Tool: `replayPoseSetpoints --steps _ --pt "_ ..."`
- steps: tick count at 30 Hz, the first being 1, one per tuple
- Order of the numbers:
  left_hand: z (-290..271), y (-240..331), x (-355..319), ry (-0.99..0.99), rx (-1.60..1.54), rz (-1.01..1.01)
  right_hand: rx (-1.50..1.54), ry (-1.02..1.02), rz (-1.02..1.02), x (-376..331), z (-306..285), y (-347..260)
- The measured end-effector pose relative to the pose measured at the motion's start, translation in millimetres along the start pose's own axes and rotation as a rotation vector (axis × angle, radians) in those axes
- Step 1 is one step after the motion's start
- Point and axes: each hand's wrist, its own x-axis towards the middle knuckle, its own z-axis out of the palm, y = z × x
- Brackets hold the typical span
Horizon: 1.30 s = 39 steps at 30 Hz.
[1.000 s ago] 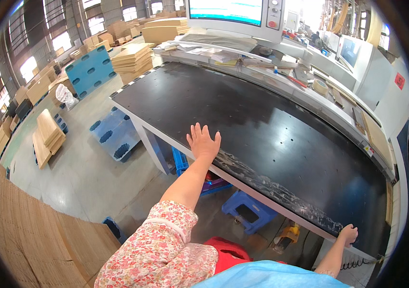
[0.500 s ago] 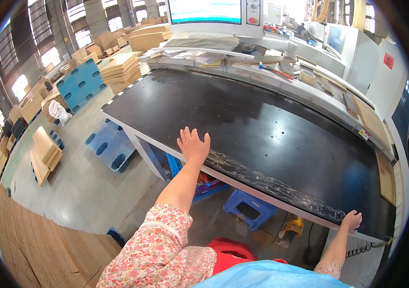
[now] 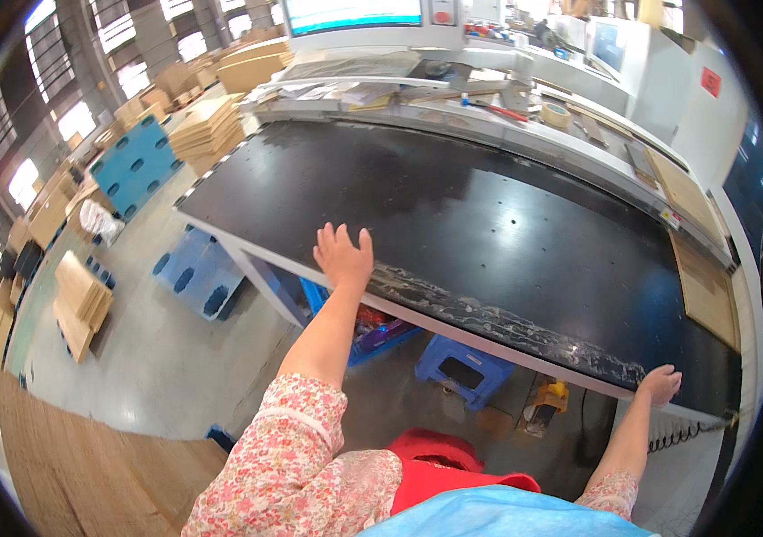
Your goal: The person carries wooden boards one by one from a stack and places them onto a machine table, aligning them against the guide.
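Note:
Before me stretches a long black machine table (image 3: 417, 197) with small holes in its top and a pale front edge. My left hand (image 3: 344, 258) lies palm down at the front edge, fingers spread, with nothing in it. My right hand (image 3: 661, 383) rests on the same edge near the right corner. Its fingers are partly seen and look laid over the rim, holding no loose thing. Between the hands, a scuffed, whitish worn strip (image 3: 507, 322) runs along the front of the top.
Under the table are a blue plastic stool (image 3: 464, 365), a yellow foot pedal (image 3: 551, 398) and a blue crate (image 3: 386, 338). Tape (image 3: 555, 115) and tools lie on the machine ledge behind. Blue pallets (image 3: 198, 273) and stacked boards (image 3: 207, 130) stand left; a wooden board (image 3: 104, 447) is lower left.
The view has shifted slightly, so the table and machine sit a little further left and higher. Both hands remain at the front edge; the right hand's fingers look less curled.

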Motion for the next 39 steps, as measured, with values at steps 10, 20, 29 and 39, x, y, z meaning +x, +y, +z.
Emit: replayPoseSetpoints --steps 10,20,29,39 --pt "4.2 5.5 -4.1 0.072 -0.108 -0.053 0.032 0.011 0.09 9.3 -9.4 10.9" --pt "-5.3 -17.3 -6.6 0.122 -0.206 0.106 0.226 -0.02 0.183 -11.6 -17.9 -3.8" --pt "-9.3 -62.4 -203.2 -0.011 -0.287 0.006 0.247 -0.034 0.36 -10.4 -34.8 -0.1" --pt "-69.1 -178.2 -363.2 -0.969 0.054 -0.385 0.342 -0.171 0.642 2.7 -16.4 10.4"
